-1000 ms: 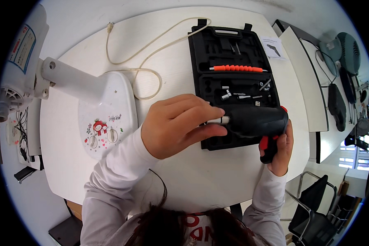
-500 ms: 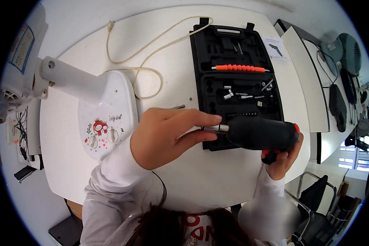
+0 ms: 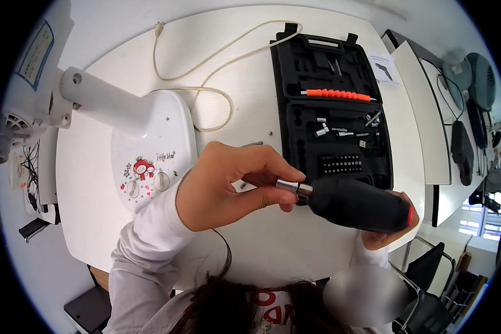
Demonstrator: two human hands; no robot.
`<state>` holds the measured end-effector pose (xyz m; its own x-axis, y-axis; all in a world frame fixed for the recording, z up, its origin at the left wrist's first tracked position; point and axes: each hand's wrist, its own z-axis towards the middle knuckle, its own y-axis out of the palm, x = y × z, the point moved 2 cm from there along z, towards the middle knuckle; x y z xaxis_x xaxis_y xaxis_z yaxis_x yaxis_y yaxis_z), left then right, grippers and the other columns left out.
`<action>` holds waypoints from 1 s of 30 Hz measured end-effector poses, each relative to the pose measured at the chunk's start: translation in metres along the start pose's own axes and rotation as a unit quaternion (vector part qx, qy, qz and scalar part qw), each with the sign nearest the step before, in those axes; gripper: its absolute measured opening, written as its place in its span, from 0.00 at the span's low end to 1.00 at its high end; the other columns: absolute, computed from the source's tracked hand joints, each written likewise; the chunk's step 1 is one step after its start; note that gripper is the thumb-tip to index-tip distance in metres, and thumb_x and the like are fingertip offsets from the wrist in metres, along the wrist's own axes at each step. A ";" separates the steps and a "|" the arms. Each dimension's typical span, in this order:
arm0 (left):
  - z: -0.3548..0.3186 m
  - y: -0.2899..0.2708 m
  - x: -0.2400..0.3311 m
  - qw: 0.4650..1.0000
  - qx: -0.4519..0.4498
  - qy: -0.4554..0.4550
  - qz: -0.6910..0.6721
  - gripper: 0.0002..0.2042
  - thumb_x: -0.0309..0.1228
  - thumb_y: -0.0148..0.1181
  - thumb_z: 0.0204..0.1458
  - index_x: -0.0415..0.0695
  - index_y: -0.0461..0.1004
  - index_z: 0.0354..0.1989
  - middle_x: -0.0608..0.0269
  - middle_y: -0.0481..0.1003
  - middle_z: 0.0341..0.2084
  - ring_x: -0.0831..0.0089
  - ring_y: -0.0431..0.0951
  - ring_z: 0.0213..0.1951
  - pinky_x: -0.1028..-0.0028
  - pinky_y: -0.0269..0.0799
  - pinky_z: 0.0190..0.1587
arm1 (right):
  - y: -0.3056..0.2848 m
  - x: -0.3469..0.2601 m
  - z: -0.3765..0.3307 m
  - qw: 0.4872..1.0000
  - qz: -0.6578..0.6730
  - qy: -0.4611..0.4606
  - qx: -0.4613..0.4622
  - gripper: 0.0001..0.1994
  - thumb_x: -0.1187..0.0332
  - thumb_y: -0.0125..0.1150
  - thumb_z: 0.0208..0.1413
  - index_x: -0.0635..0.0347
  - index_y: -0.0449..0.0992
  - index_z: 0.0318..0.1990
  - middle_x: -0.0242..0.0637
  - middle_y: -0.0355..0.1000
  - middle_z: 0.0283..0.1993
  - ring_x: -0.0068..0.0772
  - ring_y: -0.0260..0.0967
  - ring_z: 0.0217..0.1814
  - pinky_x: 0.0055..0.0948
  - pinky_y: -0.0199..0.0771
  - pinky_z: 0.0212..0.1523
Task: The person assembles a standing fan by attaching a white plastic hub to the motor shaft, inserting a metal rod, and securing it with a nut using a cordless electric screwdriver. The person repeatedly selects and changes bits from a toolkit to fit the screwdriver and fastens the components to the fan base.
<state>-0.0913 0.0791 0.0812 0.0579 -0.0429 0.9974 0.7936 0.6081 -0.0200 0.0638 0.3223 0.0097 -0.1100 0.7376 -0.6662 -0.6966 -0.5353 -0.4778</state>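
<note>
My left hand (image 3: pixel 222 186) pinches a small silver metal socket (image 3: pixel 286 186) between thumb and fingertips, at the front end of a black cordless screwdriver (image 3: pixel 359 205). My right hand (image 3: pixel 383 236) is wrapped round the screwdriver from behind and below; the tool's body hides most of its fingers. The screwdriver is held above the table, its nose towards my left hand and its red-trimmed rear to the right. Just beyond it lies an open black tool case (image 3: pixel 312 153) with rows of bits (image 3: pixel 342 163), several loose silver pieces and an orange flexible shaft (image 3: pixel 338 95).
A white fan base (image 3: pixel 167 136) with two knobs and a pole stands on the left of the white table (image 3: pixel 250 245). Its cream cord (image 3: pixel 228 55) loops across the back. A leaflet (image 3: pixel 383 68) lies beside the case. Partly behind my left hand are small metal pieces (image 3: pixel 253 143).
The screwdriver's rear end has swung down towards me, with my right hand lowered. My left fingers stay at its nose. The case's bit rows are uncovered. The whole scene has shifted slightly right.
</note>
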 end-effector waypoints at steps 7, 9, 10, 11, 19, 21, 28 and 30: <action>-0.007 -0.007 0.005 0.997 0.028 0.027 0.068 0.11 0.12 0.59 0.45 0.32 0.73 0.39 0.52 0.77 0.32 0.64 0.81 0.34 0.72 0.78 0.40 | -0.002 0.006 0.005 0.987 0.131 -0.093 -0.027 0.45 0.43 0.70 0.37 0.67 0.57 0.56 0.52 0.69 0.41 0.39 0.72 0.36 0.32 0.73 0.35; -0.012 -0.009 0.006 0.995 0.047 0.046 0.079 0.11 0.12 0.59 0.45 0.32 0.73 0.39 0.52 0.77 0.32 0.64 0.81 0.34 0.72 0.78 0.41 | 0.004 0.000 0.008 0.985 0.161 -0.053 -0.026 0.45 0.47 0.73 0.36 0.66 0.56 0.56 0.53 0.68 0.41 0.40 0.73 0.35 0.32 0.75 0.33; -0.014 -0.011 0.006 0.995 0.050 0.045 0.071 0.11 0.12 0.60 0.45 0.32 0.73 0.39 0.52 0.77 0.32 0.64 0.81 0.35 0.72 0.78 0.41 | 0.008 -0.011 0.006 0.966 0.244 0.051 -0.063 0.43 0.51 0.74 0.37 0.66 0.56 0.55 0.52 0.68 0.42 0.39 0.73 0.33 0.32 0.75 0.30; -0.016 -0.012 0.006 0.996 0.053 0.044 0.063 0.11 0.12 0.60 0.45 0.32 0.73 0.39 0.53 0.77 0.32 0.64 0.81 0.35 0.72 0.78 0.41 | 0.011 -0.022 0.003 0.931 0.318 0.159 -0.082 0.41 0.55 0.74 0.38 0.66 0.55 0.55 0.52 0.67 0.43 0.38 0.73 0.32 0.31 0.76 0.28; -0.027 -0.015 0.006 0.994 0.056 0.043 0.088 0.10 0.18 0.62 0.47 0.37 0.74 0.39 0.58 0.78 0.30 0.70 0.81 0.34 0.76 0.76 0.40 | 0.025 -0.029 -0.004 0.781 0.482 0.292 -0.270 0.36 0.65 0.69 0.41 0.65 0.54 0.54 0.49 0.72 0.36 0.33 0.71 0.21 0.28 0.73 0.21; -0.029 -0.017 0.007 0.992 0.055 0.046 0.107 0.12 0.14 0.61 0.44 0.35 0.74 0.39 0.55 0.77 0.32 0.66 0.81 0.34 0.73 0.77 0.41 | 0.026 -0.030 -0.006 0.780 0.488 0.290 -0.264 0.37 0.62 0.70 0.41 0.65 0.54 0.55 0.49 0.73 0.34 0.32 0.70 0.20 0.28 0.72 0.20; -0.039 -0.021 0.010 0.990 0.090 0.046 0.102 0.12 0.15 0.62 0.44 0.35 0.74 0.38 0.56 0.77 0.31 0.67 0.81 0.35 0.73 0.77 0.41 | 0.027 -0.035 -0.008 0.800 0.467 0.290 -0.240 0.39 0.55 0.70 0.42 0.67 0.55 0.55 0.49 0.73 0.31 0.30 0.68 0.17 0.25 0.69 0.17; -0.040 -0.023 0.010 0.992 0.099 0.045 0.070 0.12 0.14 0.62 0.44 0.35 0.74 0.39 0.56 0.77 0.31 0.66 0.81 0.34 0.73 0.76 0.40 | 0.028 -0.034 -0.007 0.805 0.470 0.280 -0.229 0.39 0.54 0.70 0.41 0.67 0.56 0.55 0.48 0.73 0.30 0.30 0.68 0.16 0.24 0.68 0.16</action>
<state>-0.0850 0.0330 0.0893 0.2205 -0.0118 0.9753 0.6400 0.7563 -0.1356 0.0533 0.2794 0.0145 -0.0097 -0.3139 -0.9494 -0.1449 -0.9390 0.3120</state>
